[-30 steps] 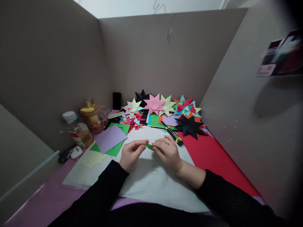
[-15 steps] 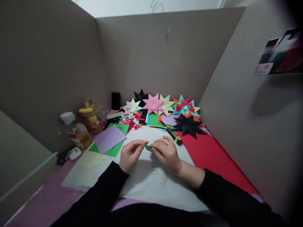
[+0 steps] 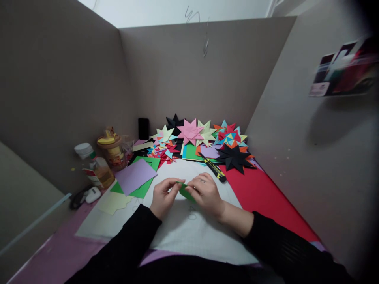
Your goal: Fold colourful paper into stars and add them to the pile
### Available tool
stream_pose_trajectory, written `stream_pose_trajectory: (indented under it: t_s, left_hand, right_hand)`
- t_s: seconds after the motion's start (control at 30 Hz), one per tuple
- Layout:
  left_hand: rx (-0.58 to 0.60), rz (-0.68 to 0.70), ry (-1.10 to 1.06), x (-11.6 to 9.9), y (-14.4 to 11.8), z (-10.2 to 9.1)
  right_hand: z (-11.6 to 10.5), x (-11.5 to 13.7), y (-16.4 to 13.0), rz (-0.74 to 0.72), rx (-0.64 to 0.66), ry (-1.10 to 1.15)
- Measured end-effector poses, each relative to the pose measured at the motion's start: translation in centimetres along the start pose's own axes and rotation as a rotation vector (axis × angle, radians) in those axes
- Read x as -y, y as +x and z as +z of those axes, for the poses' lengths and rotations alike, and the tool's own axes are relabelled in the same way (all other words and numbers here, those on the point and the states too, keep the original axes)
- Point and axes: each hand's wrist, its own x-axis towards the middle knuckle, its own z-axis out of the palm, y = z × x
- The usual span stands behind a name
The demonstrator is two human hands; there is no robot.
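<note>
Over white sheet | green paper piece pinched between left hand and right hand fingers

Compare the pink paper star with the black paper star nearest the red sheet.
The pink star sits at the back, propped atop the pile; the black star lies nearer, flat by the red sheet. The pink star is pale, the black star dark. Both are many-pointed folded paper stars.

Paper stars lie behind the hands; bottles left, knife right.
</note>
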Motion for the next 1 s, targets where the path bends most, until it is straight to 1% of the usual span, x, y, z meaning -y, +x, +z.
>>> stream_pose_trajectory:
  t_s: [0.07, 0.13, 0.27, 0.33, 0.4, 0.43, 0.47, 0.5, 0.53, 0.6, 0.63, 0.67, 0.7, 0.73, 0.8, 0.9, 1.0]
  left_hand:
    - [-0.092, -0.011, -0.028, 0.1, 0.1, -0.3]
    - [-0.217, -0.035, -0.079, 0.5, 0.5, -0.8]
    - [-0.426, -0.104, -0.191, 1.7, 1.8, -2.0]
    - [-0.519, -0.123, -0.236, 2.2, 2.4, -2.4]
    - [-0.568, -0.112, -0.194, 2.3, 2.4, -2.5]
    - [-0.548, -0.091, -0.139, 2.2, 2.2, -2.4]
    - [-0.494, -0.051, -0.073, 2.0, 1.9, -2.1]
    - [-0.406, 0.009, -0.014, 1.8, 1.5, -1.8]
    - [-0.292, 0.091, 0.029, 1.5, 1.0, -1.4]
    - [-0.098, 0.285, 0.068, 0.9, 0.1, -0.6]
    - [-0.039, 0.365, 0.079, 0.7, -0.2, -0.3]
    - [-0.009, 0.419, 0.092, 0.6, -0.4, -0.1]
    - [0.000, 0.440, 0.110, 0.4, -0.5, 0.0]
    - [-0.001, 0.431, 0.135, 0.4, -0.4, 0.1]
    - [0.011, 0.367, 0.194, 0.4, -0.1, 0.1]
    - [0.079, 0.270, 0.245, 0.5, 0.4, 0.1]
    - [0.131, 0.207, 0.266, 0.7, 0.5, 0.1]
  right_hand:
    - [0.1, -0.2, 0.1, 0.012, 0.010, 0.008]
    - [0.3, -0.7, 0.0, 0.038, 0.021, 0.019]
    - [0.4, -2.4, -0.2, 0.151, 0.022, 0.057]
    - [0.4, -3.2, -0.3, 0.227, -0.009, 0.078]
    - [0.1, -3.5, -0.1, 0.272, -0.081, 0.087]
    - [0.0, -3.4, 0.0, 0.264, -0.119, 0.081]
    - [-0.1, -3.1, 0.1, 0.230, -0.140, 0.068]
    - [-0.3, -2.6, 0.2, 0.176, -0.142, 0.047]
    - [-0.4, -2.0, 0.3, 0.111, -0.123, 0.023]
    - [-0.5, -0.7, 0.3, 0.004, -0.055, -0.016]
    - [-0.6, -0.2, 0.3, -0.023, -0.031, -0.020]
    - [-0.6, 0.2, 0.3, -0.033, -0.022, -0.011]
    - [-0.7, 0.4, 0.3, -0.028, -0.026, 0.011]
    - [-0.7, 0.6, 0.3, -0.011, -0.036, 0.043]
    - [-0.9, 0.6, 0.4, 0.037, -0.068, 0.121]
    - [-1.2, 0.3, 0.5, 0.124, -0.114, 0.241]
    - [-1.3, -0.1, 0.8, 0.250, -0.165, 0.335]
